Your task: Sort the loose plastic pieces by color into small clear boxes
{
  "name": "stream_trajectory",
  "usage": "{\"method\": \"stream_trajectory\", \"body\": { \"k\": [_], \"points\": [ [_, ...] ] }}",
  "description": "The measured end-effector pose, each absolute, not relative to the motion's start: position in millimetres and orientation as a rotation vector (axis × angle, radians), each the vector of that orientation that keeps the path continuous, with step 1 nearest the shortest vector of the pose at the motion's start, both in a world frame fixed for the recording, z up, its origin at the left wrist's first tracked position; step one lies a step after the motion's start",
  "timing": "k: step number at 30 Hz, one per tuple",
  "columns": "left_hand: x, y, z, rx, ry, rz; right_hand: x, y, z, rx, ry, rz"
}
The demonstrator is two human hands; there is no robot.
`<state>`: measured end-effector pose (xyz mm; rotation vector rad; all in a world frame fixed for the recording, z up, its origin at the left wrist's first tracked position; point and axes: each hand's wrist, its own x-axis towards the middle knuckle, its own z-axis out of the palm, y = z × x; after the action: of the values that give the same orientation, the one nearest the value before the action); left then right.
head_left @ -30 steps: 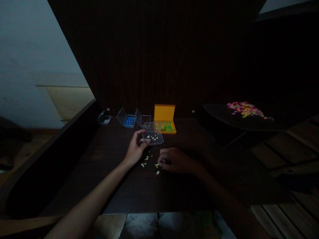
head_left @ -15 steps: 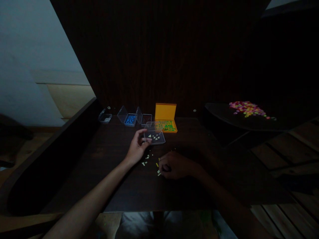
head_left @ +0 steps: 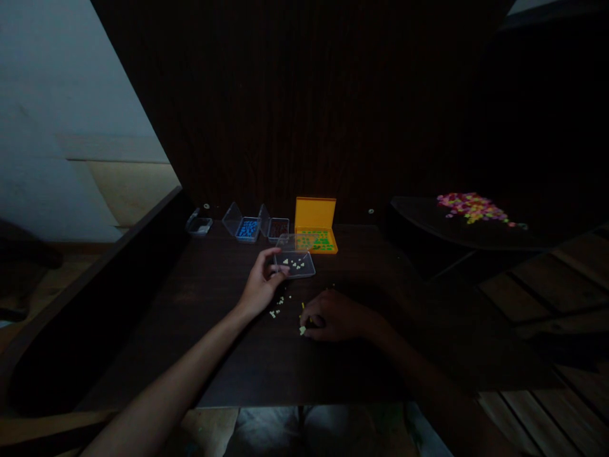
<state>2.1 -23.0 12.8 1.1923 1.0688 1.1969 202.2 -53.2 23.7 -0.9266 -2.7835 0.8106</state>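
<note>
A clear plastic box [head_left: 295, 263] with several pale small pieces in it lies on the dark wooden table [head_left: 228, 355]. My left hand [head_left: 261, 284] holds the box by its near left corner, thumb and fingers curled round the edge. My right hand [head_left: 330, 315] rests on the table, fingers curled down and pinched at a pale piece [head_left: 301, 330]. More loose pale and yellow pieces [head_left: 278, 306] lie scattered between the two hands.
Along the back stand an open orange box [head_left: 314, 231] with green pieces, a clear box with blue pieces [head_left: 246, 228], a clear box with dark pieces [head_left: 277, 227] and a small case [head_left: 198, 225]. A pile of mixed coloured pieces [head_left: 471, 207] lies on a dark surface at right.
My right hand slid toward me and slightly left over the loose pieces. My left hand has kept its hold on the clear box.
</note>
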Motion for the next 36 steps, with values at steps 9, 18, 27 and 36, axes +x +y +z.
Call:
{"method": "stream_trajectory", "body": {
  "k": [9,18,27,36],
  "points": [
    [1,-22,11,1.189,1.057,1.178,202,-56,35,-1.06,-2.802,0.687],
    [2,-24,13,1.201,1.069,1.174,200,-55,29,-1.004,-2.791,0.803],
    [2,-24,12,1.205,1.058,1.164,197,-56,26,-1.103,-2.809,0.79],
    [3,-26,12,1.187,1.023,1.126,202,-54,31,-1.129,-2.713,0.774]
  ]
}}
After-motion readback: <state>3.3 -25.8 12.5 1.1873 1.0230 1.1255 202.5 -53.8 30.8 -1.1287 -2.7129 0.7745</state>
